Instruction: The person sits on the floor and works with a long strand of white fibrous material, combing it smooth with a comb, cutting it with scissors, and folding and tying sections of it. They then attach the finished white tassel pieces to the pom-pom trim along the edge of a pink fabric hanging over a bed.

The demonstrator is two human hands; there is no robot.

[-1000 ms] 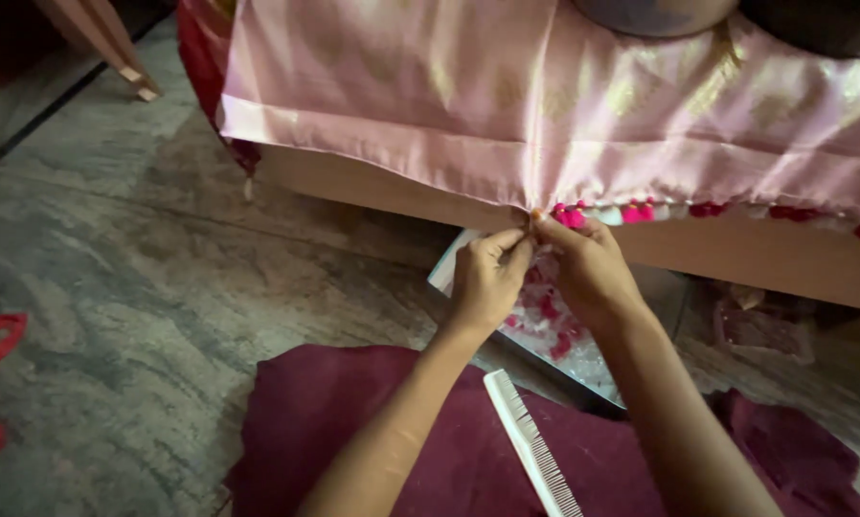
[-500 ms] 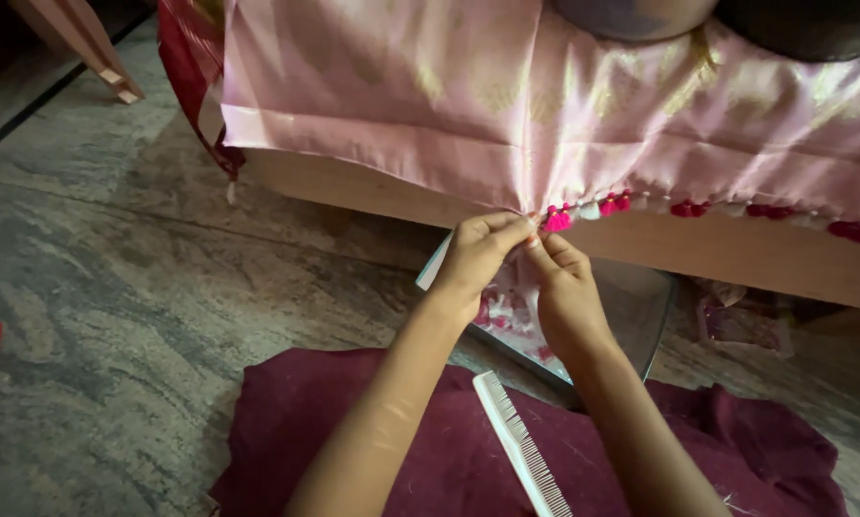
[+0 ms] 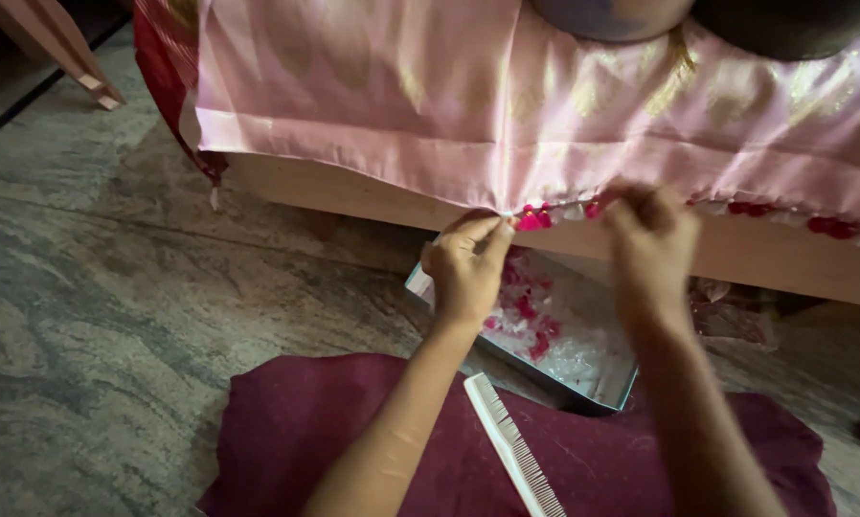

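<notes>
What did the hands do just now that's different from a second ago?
The right hand slid right along the pink cloth's hem, away from the left hand; before, both pinched one spot together. The left hand still pinches the hem beside the red tassels. The comb and tray lie as before.

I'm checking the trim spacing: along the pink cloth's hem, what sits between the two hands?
In the head view, red and white beads hang along the hem of the pink cloth, between the left hand and right hand.
</notes>
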